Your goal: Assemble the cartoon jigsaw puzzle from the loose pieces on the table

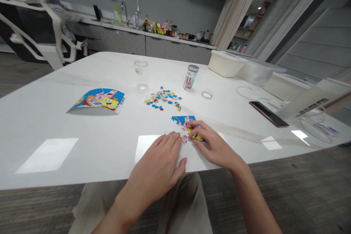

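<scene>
A partly joined puzzle (179, 119), blue, pink and yellow, lies on the white table near its front edge. My right hand (210, 142) rests over its right part, fingers apart and bent, fingertips on the pieces. My left hand (161, 159) lies flat on the table at the lower left of the puzzle, its fingertips beside a pink piece (184, 139). Beyond the hands is a spread of loose puzzle pieces (164, 96). A curved picture sheet (101, 99) with the cartoon figures lies to the left.
Behind the pieces stand a clear jar (141, 75) and a labelled can (191, 77), with a ring-shaped lid (206, 95) nearby. At the right are a phone (268, 113), cables and white boxes (226, 64). A person sits at the far left beyond the table (55, 117).
</scene>
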Action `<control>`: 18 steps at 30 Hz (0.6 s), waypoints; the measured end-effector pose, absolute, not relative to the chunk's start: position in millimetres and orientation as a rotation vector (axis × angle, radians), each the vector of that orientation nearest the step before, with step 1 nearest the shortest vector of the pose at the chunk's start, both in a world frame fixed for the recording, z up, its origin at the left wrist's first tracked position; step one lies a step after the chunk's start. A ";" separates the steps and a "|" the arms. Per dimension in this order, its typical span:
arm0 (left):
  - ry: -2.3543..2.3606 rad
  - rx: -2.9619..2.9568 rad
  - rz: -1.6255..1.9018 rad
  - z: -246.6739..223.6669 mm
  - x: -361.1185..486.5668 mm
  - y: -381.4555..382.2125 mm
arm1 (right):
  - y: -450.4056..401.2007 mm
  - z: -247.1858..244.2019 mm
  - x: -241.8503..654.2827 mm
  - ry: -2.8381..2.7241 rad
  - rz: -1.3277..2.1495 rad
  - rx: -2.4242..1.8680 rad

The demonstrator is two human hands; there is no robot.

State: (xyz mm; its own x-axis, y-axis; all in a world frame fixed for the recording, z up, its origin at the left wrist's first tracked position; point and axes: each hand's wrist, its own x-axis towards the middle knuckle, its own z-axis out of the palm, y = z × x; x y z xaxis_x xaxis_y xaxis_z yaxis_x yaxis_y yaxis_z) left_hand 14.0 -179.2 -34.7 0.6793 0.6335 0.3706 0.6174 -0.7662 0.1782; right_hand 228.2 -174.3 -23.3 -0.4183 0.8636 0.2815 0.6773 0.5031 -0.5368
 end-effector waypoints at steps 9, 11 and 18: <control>1.044 2.816 0.609 -28.4 14.0 -179.9 | -171.9 -24.2 226.6 -2.170 0.444 -1.309; 1.036 2.816 0.620 -28.2 14.1 -180.0 | -172.0 -24.5 226.7 -2.169 0.437 -1.305; 1.023 2.809 0.651 -30.2 14.4 -179.0 | -171.6 -26.5 227.7 -2.182 0.420 -1.297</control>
State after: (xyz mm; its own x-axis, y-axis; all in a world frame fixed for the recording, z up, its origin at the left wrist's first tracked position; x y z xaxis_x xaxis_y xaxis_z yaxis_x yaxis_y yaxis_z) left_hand 14.4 -179.0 -30.2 0.6863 0.6305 0.3626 0.5957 -0.7733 0.2172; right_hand 227.7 -171.6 -26.5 -0.3744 0.8757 0.3048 0.7001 0.4825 -0.5263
